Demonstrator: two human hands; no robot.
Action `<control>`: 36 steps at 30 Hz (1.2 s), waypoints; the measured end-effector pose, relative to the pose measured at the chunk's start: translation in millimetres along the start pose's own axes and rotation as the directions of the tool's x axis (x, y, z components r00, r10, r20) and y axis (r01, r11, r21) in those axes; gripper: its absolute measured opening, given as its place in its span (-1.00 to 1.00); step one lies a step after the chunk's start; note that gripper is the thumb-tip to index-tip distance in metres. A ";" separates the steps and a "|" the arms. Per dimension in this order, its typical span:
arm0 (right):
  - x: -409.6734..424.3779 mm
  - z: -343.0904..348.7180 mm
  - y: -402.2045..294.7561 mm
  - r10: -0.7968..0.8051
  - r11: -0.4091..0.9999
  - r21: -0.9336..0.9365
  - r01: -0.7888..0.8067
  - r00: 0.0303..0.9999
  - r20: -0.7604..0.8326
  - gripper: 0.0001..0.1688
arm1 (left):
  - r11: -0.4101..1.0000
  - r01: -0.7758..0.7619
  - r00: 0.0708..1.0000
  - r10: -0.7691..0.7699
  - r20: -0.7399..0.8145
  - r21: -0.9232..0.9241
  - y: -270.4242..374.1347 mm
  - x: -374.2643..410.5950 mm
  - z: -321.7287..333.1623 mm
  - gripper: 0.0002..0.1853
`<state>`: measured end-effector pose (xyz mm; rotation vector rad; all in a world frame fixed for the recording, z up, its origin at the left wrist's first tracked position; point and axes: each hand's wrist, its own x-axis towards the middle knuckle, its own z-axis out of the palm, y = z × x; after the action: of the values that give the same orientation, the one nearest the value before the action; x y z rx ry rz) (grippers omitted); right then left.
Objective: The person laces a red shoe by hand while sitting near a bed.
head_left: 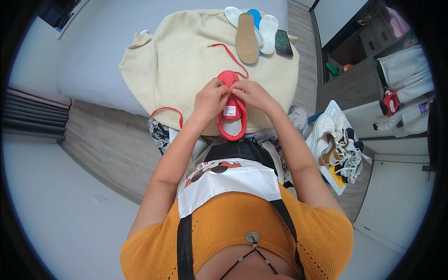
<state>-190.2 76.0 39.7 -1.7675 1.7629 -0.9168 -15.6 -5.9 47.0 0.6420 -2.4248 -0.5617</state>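
Observation:
A red shoe (244, 120) lies in front of me, its toe pointing away and its heel opening towards my body. A white label with writing (230, 111) sits on its tongue. My left hand (210, 98) and my right hand (254, 95) meet over the shoe's front, fingertips pinched together at the lacing area. The fingers hide the eyelets and exactly what they pinch there. One red shoelace end (231, 56) curves out beyond the toe. The other lace end (168, 109) loops out on the left, near my left forearm.
A cream fleece garment (175, 66) spreads over the bed (101, 70) under the shoe. Beyond the shoe lie a tan insole (247, 38), white insoles (268, 33), a blue insole (254, 14) and a smartphone (284, 43). Several white shoes (323, 134) crowd a stand on my right.

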 end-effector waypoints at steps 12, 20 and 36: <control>21.0 -8.8 5.0 0.216 0.950 0.136 -0.282 0.905 0.367 -0.75 | 0.910 0.201 0.979 -0.201 0.037 -0.363 -28.8 -17.2 3.1 -0.85; 23.6 -16.6 -11.8 0.347 0.863 0.179 -0.472 0.813 0.468 -0.69 | 0.926 0.210 0.972 -0.165 0.164 -0.313 -24.9 -25.0 -6.2 -0.80; 17.8 3.7 -8.4 0.203 0.927 0.266 -0.264 0.950 0.236 -0.89 | 0.995 0.004 1.000 -0.002 0.020 -0.102 -23.8 -14.7 -6.3 -0.88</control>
<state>-182.8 58.3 45.7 -1.3736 1.5716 -0.8160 6.5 -18.3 33.5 0.5993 -2.3965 -0.6919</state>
